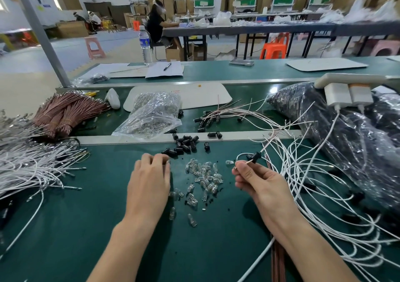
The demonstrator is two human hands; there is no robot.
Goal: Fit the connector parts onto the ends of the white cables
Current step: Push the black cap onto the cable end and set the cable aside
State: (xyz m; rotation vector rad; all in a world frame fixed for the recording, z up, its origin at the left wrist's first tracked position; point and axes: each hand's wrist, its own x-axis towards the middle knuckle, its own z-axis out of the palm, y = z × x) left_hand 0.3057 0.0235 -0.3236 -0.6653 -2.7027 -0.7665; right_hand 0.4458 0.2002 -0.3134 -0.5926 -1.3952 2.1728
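Green mat (65, 227) is serving as my work surface. My right hand (255, 180) is pinching 1 white cable (249, 161) near its end, just beside the black connector (253, 156) sitting on it, keeping the tip raised for fitting. My left hand (149, 173) is reaching, fingers curled, at the edge of the pile of loose connectors (184, 144); I cannot tell whether it is gripping 1. Clear bulbs (203, 173) are lying between my 2 hands, near both.

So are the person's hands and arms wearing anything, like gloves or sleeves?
No. The left hand and right hand are bare, without gloves. Both forearms show no sleeves down to the picture's edge, and no watch or bracelet.
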